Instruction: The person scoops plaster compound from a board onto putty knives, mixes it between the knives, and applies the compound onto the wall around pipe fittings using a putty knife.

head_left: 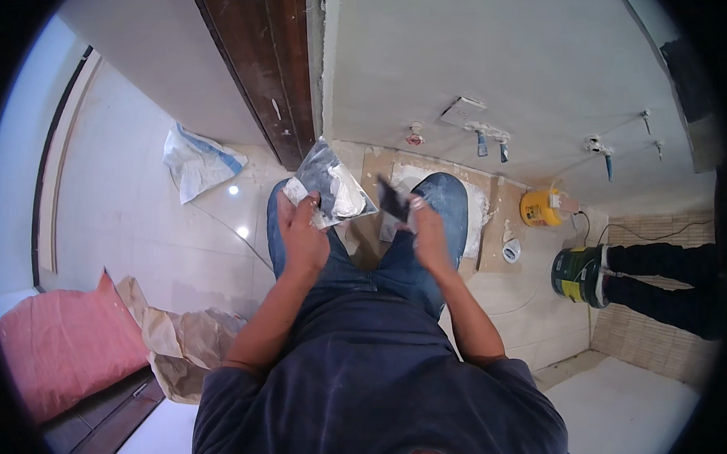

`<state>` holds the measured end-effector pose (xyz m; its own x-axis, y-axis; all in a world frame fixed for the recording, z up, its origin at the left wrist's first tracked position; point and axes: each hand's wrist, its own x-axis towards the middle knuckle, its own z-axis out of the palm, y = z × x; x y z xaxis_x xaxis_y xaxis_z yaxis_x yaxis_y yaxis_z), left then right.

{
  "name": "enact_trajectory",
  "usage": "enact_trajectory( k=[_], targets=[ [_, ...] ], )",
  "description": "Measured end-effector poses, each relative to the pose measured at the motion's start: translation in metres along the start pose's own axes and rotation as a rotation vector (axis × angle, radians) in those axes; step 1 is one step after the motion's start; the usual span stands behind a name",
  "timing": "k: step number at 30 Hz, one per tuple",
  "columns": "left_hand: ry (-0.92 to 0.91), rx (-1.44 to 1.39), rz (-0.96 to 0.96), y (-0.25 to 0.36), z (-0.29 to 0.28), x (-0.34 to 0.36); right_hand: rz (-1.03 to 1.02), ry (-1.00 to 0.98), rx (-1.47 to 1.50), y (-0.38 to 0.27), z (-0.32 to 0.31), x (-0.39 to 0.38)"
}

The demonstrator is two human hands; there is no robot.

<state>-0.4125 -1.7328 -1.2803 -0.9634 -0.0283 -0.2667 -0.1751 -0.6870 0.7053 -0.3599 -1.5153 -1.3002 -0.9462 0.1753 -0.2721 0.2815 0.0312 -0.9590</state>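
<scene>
My left hand [302, 233] grips a square metal plate [330, 182] smeared with white putty, held tilted above my knees. My right hand [426, 229] holds a small dark putty knife [391, 199], its blade pointing up and left toward the plate, a short gap from the plate's right edge. Both hands hover over my blue jeans, in front of a pale wall.
A dark wooden door frame [274, 70] runs up the wall. On the floor lie a yellow bucket [541, 208], brown cardboard sheets [503, 218], a white sack [197, 161], crumpled brown paper [183, 337] and a pink sack [63, 341]. Another person's legs and a green bucket [577, 275] are at the right.
</scene>
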Motion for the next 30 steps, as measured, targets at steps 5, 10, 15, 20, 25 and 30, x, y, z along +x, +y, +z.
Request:
enact_trajectory(
  k=[5,10,15,20,25,30],
  targets=[
    [-0.172,0.153,-0.422,0.027,-0.029,0.027,-0.579,-0.148,-0.337,-0.057,-0.054,0.004],
    [-0.403,0.243,-0.685,0.029,-0.042,0.033,-1.018,-0.495,-0.848,-0.122,-0.047,-0.013],
    [-0.568,0.31,-0.765,0.03,-0.03,0.033,-1.184,-0.711,-1.132,-0.153,-0.028,-0.03],
    [-0.603,0.315,-0.788,0.039,-0.025,0.029,-1.162,-0.795,-1.116,-0.149,-0.024,-0.03],
    [-0.612,0.276,-0.827,0.038,-0.031,0.029,-1.023,-0.888,-1.041,-0.156,-0.028,-0.03],
    [-0.657,0.426,-0.742,0.052,-0.02,0.03,-1.055,-0.899,-1.027,-0.185,-0.034,-0.026]
  ],
)
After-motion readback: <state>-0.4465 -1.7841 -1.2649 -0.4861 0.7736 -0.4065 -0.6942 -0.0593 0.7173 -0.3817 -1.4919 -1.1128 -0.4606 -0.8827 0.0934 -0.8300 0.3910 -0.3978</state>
